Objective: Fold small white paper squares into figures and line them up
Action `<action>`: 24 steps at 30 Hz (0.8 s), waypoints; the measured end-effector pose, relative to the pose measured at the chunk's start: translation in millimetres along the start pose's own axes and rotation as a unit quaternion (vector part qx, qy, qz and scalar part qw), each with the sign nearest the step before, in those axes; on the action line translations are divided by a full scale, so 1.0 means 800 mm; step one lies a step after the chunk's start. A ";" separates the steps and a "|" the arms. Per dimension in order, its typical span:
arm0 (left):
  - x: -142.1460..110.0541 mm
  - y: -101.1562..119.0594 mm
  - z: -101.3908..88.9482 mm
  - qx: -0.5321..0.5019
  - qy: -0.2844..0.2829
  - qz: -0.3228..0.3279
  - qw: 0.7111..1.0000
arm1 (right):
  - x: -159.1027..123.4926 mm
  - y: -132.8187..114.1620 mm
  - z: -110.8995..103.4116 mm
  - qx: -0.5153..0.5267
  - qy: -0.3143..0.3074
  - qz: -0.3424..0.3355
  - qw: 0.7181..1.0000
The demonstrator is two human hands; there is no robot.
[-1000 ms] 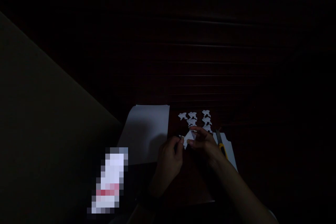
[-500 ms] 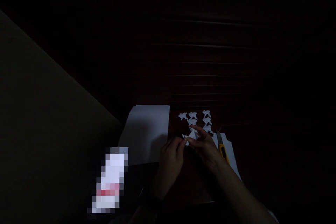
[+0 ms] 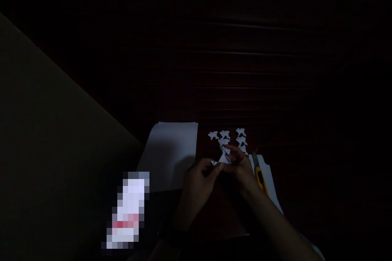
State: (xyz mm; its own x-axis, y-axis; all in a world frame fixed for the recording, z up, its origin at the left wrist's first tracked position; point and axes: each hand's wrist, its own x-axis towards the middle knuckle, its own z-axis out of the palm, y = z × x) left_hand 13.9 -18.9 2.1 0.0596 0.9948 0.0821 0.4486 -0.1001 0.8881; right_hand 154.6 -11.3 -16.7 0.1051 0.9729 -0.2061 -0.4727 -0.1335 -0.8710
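Between my two hands is a small piece of folded white paper [image 3: 225,158], its pointed flaps sticking up. My left hand [image 3: 199,177] pinches its left end, thumb and fingers closed. From the other side my right hand [image 3: 241,171] grips it between thumb and bent fingers. Part of the paper is hidden behind the fingertips. Just beyond my hands lie several small folded paper figures [image 3: 224,134] in white, set out in rough columns. One more paper figure [image 3: 213,135] lies at the left of these.
A stack of white paper sheets [image 3: 174,142] lies to the left. On the right, a yellow utility knife [image 3: 261,179] with its blade out rests on more white paper [image 3: 272,185]. A dark slatted wooden surface [image 3: 245,53] rises behind. At lower left is a blurred-out patch [image 3: 128,208].
My left hand has shifted slightly, its thumb now farther right, near the right thumb. The folded paper has turned a little, and more of its lower part is covered.
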 end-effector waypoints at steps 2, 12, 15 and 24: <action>0.002 -0.004 0.000 -0.047 0.002 -0.033 0.998 | 0.001 -0.001 -0.001 -0.020 -0.001 0.009 1.000; 0.013 -0.019 -0.014 -0.122 -0.044 -0.073 0.989 | 0.009 -0.005 -0.009 -0.099 -0.051 -0.011 0.994; 0.011 -0.018 -0.012 -0.093 -0.032 -0.070 0.993 | 0.008 -0.005 -0.007 -0.109 -0.040 -0.037 0.993; 0.012 -0.024 -0.011 -0.126 -0.059 -0.069 0.988 | 0.006 -0.006 -0.001 -0.206 -0.041 -0.093 0.973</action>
State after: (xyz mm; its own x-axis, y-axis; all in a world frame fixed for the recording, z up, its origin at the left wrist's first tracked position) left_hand -1.7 -7.0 -9.9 0.1237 0.9883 -0.0887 0.2235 0.0594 0.9729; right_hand 157.7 -6.1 -14.0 0.0781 0.9969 -0.0064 -0.0603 -0.0017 -0.9982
